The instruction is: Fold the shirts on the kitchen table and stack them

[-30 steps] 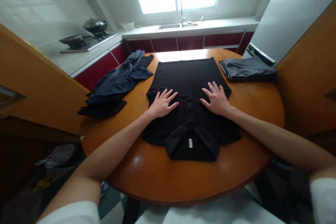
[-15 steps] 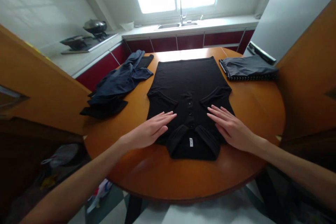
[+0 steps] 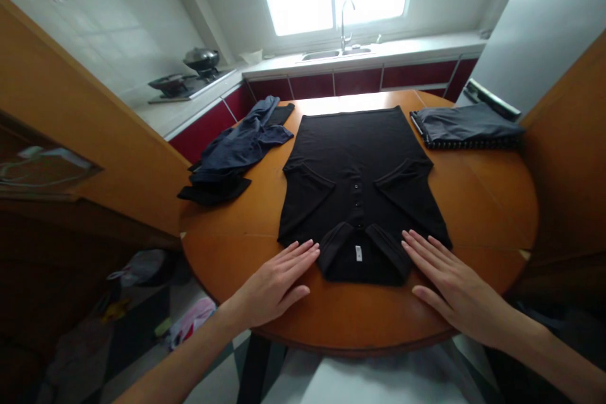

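Note:
A black polo shirt (image 3: 360, 170) lies flat on the round wooden table (image 3: 478, 196), front up, sleeves folded in, collar toward me. My left hand (image 3: 277, 284) rests flat on the table just left of the collar, fingers stretched out and fingertips at the shirt's near left edge. My right hand (image 3: 454, 290) lies flat just right of the collar, fingers stretched out and touching the shirt's near right corner. Neither hand holds anything.
A crumpled dark blue garment (image 3: 237, 148) lies at the table's left side. A folded grey garment (image 3: 466, 127) sits at the far right. Behind are a counter with a sink and tap (image 3: 343, 44), a stove with pans (image 3: 189, 76), and wooden panels on both sides.
Both hands slid from the shirt's chest toward me, down to the near edge beside the collar. The camera view shifted slightly.

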`<state>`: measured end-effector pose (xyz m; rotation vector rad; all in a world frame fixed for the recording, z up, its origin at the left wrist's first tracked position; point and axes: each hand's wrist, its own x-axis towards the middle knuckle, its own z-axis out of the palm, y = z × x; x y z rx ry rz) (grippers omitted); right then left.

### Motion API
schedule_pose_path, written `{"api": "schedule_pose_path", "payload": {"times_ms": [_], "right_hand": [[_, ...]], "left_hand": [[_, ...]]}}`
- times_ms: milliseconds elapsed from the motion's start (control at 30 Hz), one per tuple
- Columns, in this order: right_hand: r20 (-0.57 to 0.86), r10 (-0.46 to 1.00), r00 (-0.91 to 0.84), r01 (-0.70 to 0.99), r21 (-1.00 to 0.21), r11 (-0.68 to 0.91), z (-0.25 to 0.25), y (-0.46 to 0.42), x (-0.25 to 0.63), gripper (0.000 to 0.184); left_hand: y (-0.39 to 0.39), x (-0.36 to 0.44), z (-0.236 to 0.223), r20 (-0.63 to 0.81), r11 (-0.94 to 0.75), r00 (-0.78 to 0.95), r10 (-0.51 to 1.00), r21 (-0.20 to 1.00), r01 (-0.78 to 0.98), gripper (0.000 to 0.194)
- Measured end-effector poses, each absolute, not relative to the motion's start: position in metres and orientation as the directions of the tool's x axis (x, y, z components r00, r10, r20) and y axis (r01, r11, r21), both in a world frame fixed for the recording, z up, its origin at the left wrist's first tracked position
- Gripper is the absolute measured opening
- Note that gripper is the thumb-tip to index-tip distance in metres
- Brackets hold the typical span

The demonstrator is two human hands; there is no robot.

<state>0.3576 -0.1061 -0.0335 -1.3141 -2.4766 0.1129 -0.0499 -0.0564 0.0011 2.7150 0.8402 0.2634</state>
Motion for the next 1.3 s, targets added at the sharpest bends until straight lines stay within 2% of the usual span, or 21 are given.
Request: {"api": "schedule_pose_path", "payload": {"times_ms": [233,500,600,700,800,867,933,1067,1133,1300], "right_hand": [[0.245,0.819,-0.519,0.780,-0.256,0.571,-0.039,-0.112,0.368,0.069],[0.386,0.807,-0.447,0.713,-0.390,0.582,-0.037,-0.118,0.373,0.050],[0.473,0.806,-0.355,0.705,-0.431,0.563,-0.032,-0.113,0.374,0.047],[0.502,0.812,-0.299,0.724,-0.435,0.536,-0.028,-0.105,0.373,0.049],[0.467,0.813,-0.347,0.724,-0.418,0.549,-0.027,-0.097,0.371,0.043],[0.454,0.817,-0.357,0.718,-0.426,0.550,-0.026,-0.090,0.371,0.036],[0.466,0.836,-0.290,0.724,-0.463,0.510,-0.023,-0.081,0.373,0.033],[0.476,0.875,-0.086,0.748,-0.549,0.373,-0.012,-0.055,0.380,0.034],[0.468,0.882,-0.054,0.747,-0.567,0.347,-0.008,-0.046,0.381,0.035],[0.463,0.878,-0.122,0.738,-0.549,0.392,-0.001,-0.028,0.378,0.040]], "left_hand": [[-0.058,-0.060,0.005,0.182,-0.848,0.839,0.514,0.260,0.463,0.052],[-0.057,-0.069,0.004,0.339,-0.873,0.815,0.470,0.315,0.372,0.043],[-0.049,-0.072,0.006,0.447,-0.844,0.720,0.531,0.358,0.400,0.043],[-0.041,-0.068,0.011,0.409,-0.800,0.689,0.599,0.357,0.483,0.044],[-0.035,-0.058,0.015,0.272,-0.838,0.802,0.531,0.308,0.451,0.042],[-0.029,-0.054,0.018,0.241,-0.854,0.833,0.498,0.306,0.421,0.038],[-0.017,-0.054,0.022,0.305,-0.834,0.786,0.538,0.331,0.442,0.037],[0.020,-0.053,0.031,0.454,-0.741,0.585,0.672,0.406,0.536,0.035],[0.038,-0.050,0.034,0.443,-0.709,0.554,0.705,0.428,0.560,0.035],[0.080,-0.038,0.031,0.346,-0.660,0.564,0.750,0.458,0.596,0.043]]}}
